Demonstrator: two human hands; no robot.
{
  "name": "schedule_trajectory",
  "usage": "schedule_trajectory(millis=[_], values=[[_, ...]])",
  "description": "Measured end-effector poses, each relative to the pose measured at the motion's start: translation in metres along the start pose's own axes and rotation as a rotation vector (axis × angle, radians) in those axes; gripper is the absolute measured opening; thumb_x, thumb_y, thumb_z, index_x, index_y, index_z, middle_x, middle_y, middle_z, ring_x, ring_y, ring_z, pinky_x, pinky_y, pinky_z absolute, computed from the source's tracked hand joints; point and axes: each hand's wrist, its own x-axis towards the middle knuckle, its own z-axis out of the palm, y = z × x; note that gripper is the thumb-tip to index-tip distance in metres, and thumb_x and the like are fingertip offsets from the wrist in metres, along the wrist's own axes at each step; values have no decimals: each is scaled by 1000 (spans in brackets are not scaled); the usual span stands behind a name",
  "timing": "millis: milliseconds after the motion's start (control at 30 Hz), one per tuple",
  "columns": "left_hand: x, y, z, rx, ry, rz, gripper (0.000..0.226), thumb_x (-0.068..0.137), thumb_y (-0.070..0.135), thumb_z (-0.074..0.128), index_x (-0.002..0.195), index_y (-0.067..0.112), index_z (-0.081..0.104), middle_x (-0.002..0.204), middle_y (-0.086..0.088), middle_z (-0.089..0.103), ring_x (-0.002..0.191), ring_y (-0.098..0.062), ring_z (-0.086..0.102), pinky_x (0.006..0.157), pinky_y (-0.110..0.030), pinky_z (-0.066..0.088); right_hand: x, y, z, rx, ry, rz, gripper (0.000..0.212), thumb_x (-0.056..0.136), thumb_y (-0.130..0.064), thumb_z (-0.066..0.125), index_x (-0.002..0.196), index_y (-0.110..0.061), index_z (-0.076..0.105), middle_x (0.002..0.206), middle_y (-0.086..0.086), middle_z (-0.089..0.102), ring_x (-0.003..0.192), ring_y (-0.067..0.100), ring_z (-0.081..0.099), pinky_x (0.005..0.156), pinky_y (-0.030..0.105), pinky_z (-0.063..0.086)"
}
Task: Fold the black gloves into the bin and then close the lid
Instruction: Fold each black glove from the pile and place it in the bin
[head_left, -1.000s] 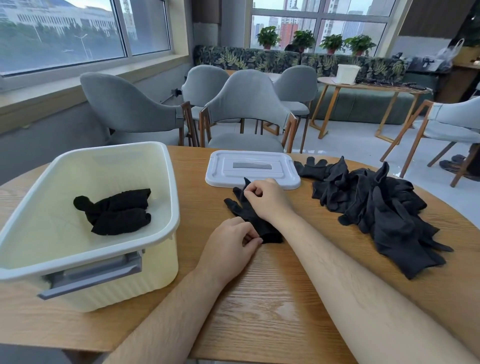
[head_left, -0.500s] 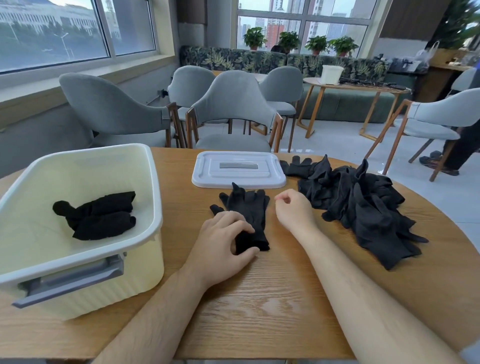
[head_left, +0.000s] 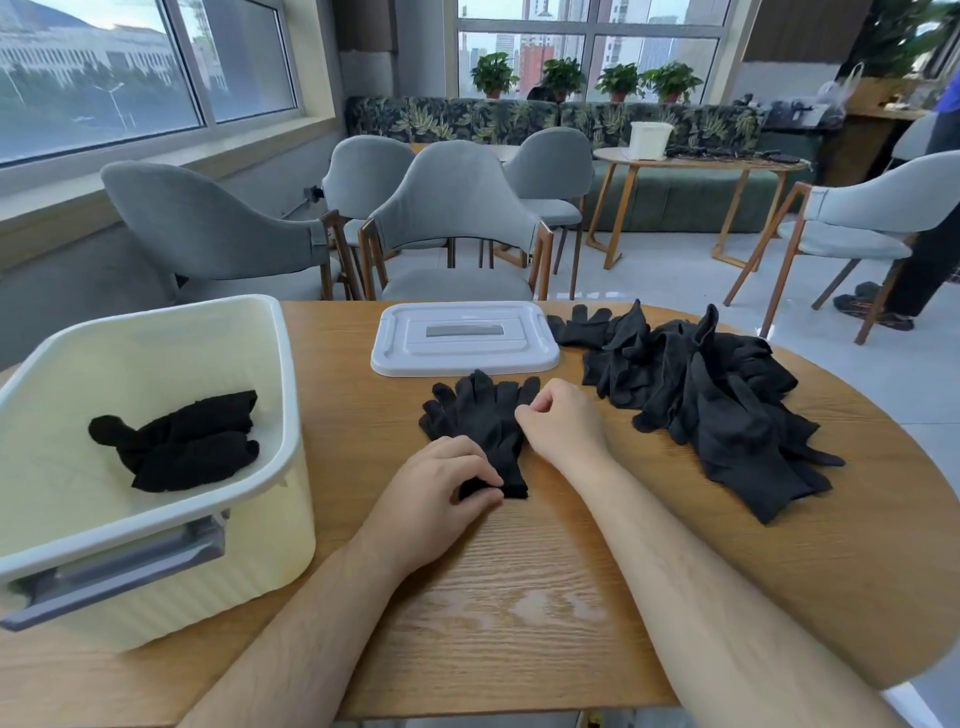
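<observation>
Black gloves (head_left: 480, 426), cuff pinched in our left hand (head_left: 441, 486) (right hand (head_left: 566, 423) curled alongside, grip unclear): we should fold tips squarely to cuff.

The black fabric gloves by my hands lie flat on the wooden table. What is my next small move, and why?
Probably the right hand should fold the finger end of the flat black fabric gloves toward the cuff, which the left hand pinches. They lie unfolded; the black pair in the cream plastic bin is folded.

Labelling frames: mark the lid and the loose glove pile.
Flat white plastic lid (head_left: 465, 332): head view, centre handle recess.
Loose pile of black fabric gloves (head_left: 711, 410): head view, pile's middle.
</observation>
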Motion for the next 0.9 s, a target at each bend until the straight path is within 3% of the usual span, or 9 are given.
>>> schedule_trajectory(millis=[100,233,333,433,533,733,900], values=[[0,0,0,-32,-3,-1,7,89,30,74,94,26,76,95,22,58,97,2,52,86,-10,39,4,-3,1,-43,65,-60,9,90,-32,63,93,-25,58,105,-8,49,103,16,52,89,34,47],[0,-2,2,-48,1,8,6,88,29,75,93,27,76,95,23,57,97,2,52,87,-9,39,10,-10,7,-161,-14,-60,33,92,-60,58,102,-31,69,117,-5,48,118,18,42,99,34,39],[0,-2,1,-51,-2,2,7,88,31,74,94,28,76,95,23,57,98,1,52,87,-11,40,10,-13,6,-139,42,-108,29,92,-52,64,110,-29,66,117,-4,45,120,20,43,97,32,38],[1,-1,1,-59,6,7,6,87,31,75,93,28,76,94,24,57,96,1,52,86,-13,41,9,-30,3,-114,68,-349,24,93,-52,64,97,-30,72,106,-8,47,109,15,43,93,31,39],[1,-2,2,-77,22,7,8,85,30,77,92,26,78,91,24,58,94,3,53,85,-11,41,11,-55,12,-254,-163,-294,31,87,-62,66,84,-32,74,102,-8,51,107,14,41,95,34,41],[-1,-3,2,-76,35,-14,12,86,33,76,95,27,80,89,17,63,94,0,54,83,-14,44,17,-61,28,-246,-208,-179,17,87,-32,68,71,-25,71,100,-6,55,107,20,52,88,41,52],[0,-2,2,-88,34,-9,11,86,33,76,95,26,80,90,16,63,93,-1,54,82,-16,44,10,-52,26,-29,-82,-424,10,94,-31,65,86,-27,68,95,-11,52,97,12,52,84,31,49]])
